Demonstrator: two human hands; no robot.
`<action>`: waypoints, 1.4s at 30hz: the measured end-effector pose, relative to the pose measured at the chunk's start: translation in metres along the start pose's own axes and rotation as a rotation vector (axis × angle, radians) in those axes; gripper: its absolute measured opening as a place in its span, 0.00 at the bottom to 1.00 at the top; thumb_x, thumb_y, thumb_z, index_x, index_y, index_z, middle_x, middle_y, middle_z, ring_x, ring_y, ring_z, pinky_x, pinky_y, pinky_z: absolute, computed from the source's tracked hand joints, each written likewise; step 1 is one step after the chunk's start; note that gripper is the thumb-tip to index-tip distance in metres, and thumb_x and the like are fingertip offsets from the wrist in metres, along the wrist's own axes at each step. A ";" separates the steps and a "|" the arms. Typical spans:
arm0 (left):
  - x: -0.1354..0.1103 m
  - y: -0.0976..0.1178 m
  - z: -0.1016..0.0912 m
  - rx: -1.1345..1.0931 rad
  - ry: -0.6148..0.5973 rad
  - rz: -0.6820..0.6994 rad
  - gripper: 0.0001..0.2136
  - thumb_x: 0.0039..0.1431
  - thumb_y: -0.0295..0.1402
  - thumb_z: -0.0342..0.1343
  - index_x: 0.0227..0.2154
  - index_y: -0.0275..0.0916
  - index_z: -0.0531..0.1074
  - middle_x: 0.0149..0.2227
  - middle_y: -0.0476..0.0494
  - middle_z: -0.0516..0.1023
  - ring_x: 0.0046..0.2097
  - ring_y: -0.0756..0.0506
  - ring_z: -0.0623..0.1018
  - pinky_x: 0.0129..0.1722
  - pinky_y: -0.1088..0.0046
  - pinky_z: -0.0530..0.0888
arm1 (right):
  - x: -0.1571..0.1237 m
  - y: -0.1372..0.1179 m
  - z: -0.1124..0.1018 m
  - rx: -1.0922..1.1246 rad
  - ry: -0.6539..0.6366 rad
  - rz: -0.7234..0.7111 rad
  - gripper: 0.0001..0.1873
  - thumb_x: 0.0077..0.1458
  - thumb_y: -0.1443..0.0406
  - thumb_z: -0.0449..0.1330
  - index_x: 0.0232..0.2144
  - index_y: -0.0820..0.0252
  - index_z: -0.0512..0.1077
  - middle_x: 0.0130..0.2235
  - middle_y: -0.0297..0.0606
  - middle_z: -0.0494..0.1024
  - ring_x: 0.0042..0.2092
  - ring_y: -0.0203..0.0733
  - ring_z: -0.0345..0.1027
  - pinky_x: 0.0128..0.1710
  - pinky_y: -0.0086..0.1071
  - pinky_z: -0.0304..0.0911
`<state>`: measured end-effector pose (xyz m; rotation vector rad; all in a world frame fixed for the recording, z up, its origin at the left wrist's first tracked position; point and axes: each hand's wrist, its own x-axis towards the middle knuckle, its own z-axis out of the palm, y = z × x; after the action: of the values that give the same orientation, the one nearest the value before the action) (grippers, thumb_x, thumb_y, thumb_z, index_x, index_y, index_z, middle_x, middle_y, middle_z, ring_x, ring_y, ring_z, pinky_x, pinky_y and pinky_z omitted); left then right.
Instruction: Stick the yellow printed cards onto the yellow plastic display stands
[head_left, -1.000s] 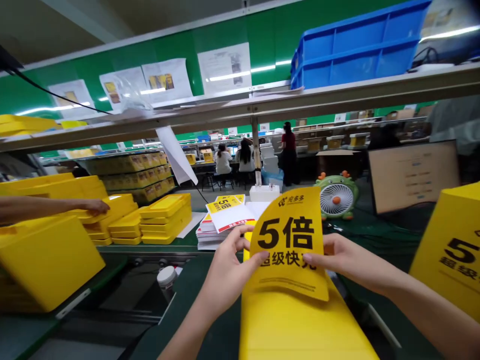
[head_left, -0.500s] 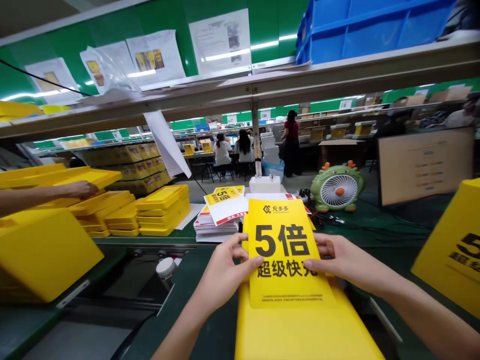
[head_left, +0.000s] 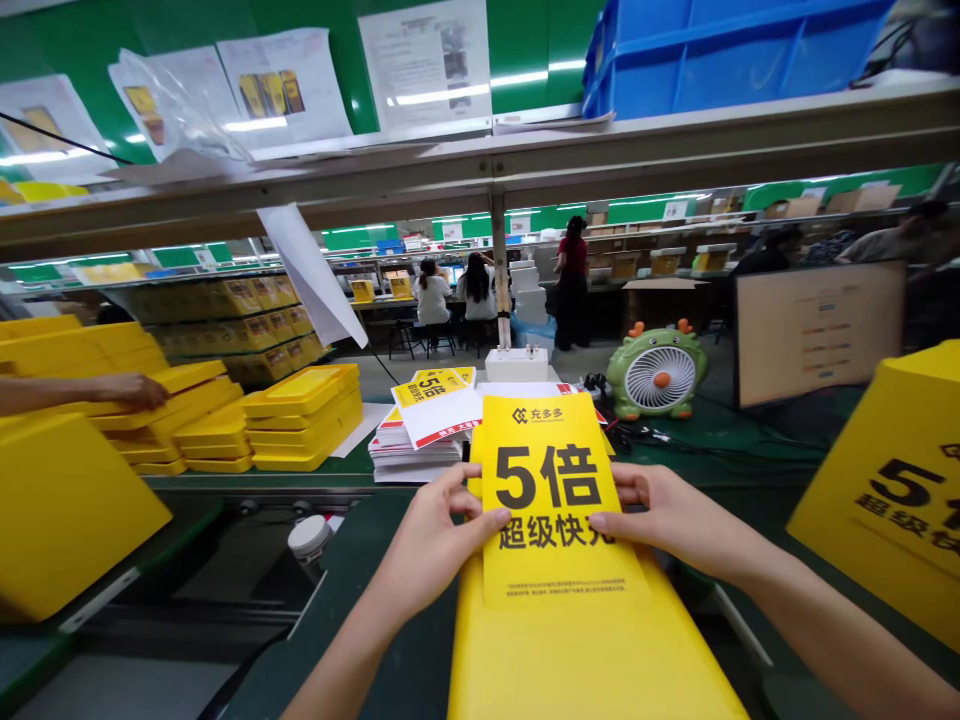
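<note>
Yellow and black lead your view

Your printed sheet (head_left: pixel 555 500) is yellow with bold black characters, set against the plain yellow of the lower case (head_left: pixel 585 660). To your right, a second case (head_left: pixel 885 490) repeats the black-on-yellow print. The stacked trays (head_left: pixel 304 425) on your left are solid yellow; the paper stack (head_left: pixel 420 455) mixes white, yellow and red. Your worktop (head_left: pixel 352 605) is dark green, the fan (head_left: pixel 658 375) lighter green with a white swirled grille and orange hub, the crate (head_left: pixel 724 65) solid blue.
</note>
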<state>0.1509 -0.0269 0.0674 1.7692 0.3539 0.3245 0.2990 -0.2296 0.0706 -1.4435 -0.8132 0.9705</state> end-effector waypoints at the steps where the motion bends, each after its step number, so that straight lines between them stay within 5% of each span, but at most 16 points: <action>1: 0.000 -0.001 0.000 0.003 0.002 0.000 0.28 0.47 0.41 0.62 0.48 0.35 0.61 0.27 0.46 0.74 0.36 0.40 0.76 0.36 0.66 0.74 | 0.000 -0.001 0.000 0.000 0.002 -0.001 0.25 0.50 0.62 0.65 0.51 0.59 0.67 0.48 0.43 0.75 0.45 0.48 0.72 0.47 0.42 0.72; 25: 0.001 -0.009 -0.003 0.006 -0.018 0.001 0.26 0.49 0.41 0.62 0.48 0.35 0.62 0.28 0.44 0.75 0.37 0.39 0.76 0.36 0.65 0.74 | 0.001 0.004 0.003 -0.082 0.021 -0.021 0.24 0.52 0.61 0.64 0.51 0.57 0.67 0.49 0.40 0.74 0.46 0.46 0.71 0.46 0.38 0.73; 30: 0.001 -0.012 -0.005 0.036 -0.034 0.017 0.25 0.51 0.41 0.60 0.49 0.34 0.61 0.33 0.40 0.77 0.37 0.39 0.77 0.36 0.65 0.74 | -0.001 0.008 0.008 -0.144 0.113 0.004 0.27 0.52 0.60 0.63 0.53 0.56 0.62 0.50 0.42 0.73 0.47 0.49 0.71 0.43 0.40 0.73; 34: -0.012 -0.006 -0.004 0.209 0.039 0.037 0.30 0.58 0.46 0.53 0.59 0.41 0.52 0.35 0.42 0.78 0.42 0.39 0.76 0.44 0.60 0.72 | -0.010 0.022 0.007 -0.413 0.318 -0.059 0.35 0.52 0.52 0.60 0.59 0.53 0.55 0.51 0.44 0.72 0.55 0.56 0.62 0.52 0.51 0.65; 37: -0.031 0.000 0.002 0.432 0.220 0.165 0.38 0.57 0.48 0.53 0.64 0.47 0.40 0.59 0.39 0.61 0.59 0.33 0.62 0.58 0.47 0.57 | -0.020 0.039 -0.001 -0.653 0.439 -0.049 0.37 0.55 0.46 0.53 0.62 0.46 0.47 0.60 0.35 0.60 0.64 0.54 0.43 0.62 0.55 0.45; 39: -0.044 0.003 0.005 0.552 0.404 0.335 0.38 0.56 0.46 0.54 0.64 0.48 0.40 0.64 0.45 0.47 0.64 0.31 0.48 0.61 0.44 0.46 | -0.030 0.053 -0.007 -0.681 0.474 -0.003 0.35 0.56 0.44 0.48 0.62 0.42 0.44 0.64 0.27 0.49 0.65 0.49 0.36 0.65 0.53 0.38; 41: -0.054 0.008 0.008 0.622 0.486 0.505 0.34 0.58 0.41 0.53 0.64 0.49 0.44 0.64 0.49 0.47 0.64 0.32 0.46 0.62 0.46 0.45 | -0.045 0.067 -0.010 -0.661 0.496 -0.030 0.31 0.58 0.45 0.45 0.61 0.40 0.48 0.64 0.24 0.49 0.65 0.47 0.39 0.64 0.50 0.43; 42: -0.056 0.010 0.010 0.644 0.409 0.578 0.32 0.59 0.40 0.52 0.63 0.50 0.45 0.64 0.49 0.49 0.64 0.34 0.47 0.63 0.48 0.47 | -0.053 0.073 -0.008 -0.654 0.506 -0.111 0.28 0.58 0.47 0.46 0.60 0.39 0.52 0.63 0.26 0.53 0.63 0.48 0.46 0.62 0.48 0.50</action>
<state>0.1040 -0.0609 0.0738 2.4255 0.2365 1.0910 0.2807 -0.2887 0.0036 -2.0609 -0.8484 0.2143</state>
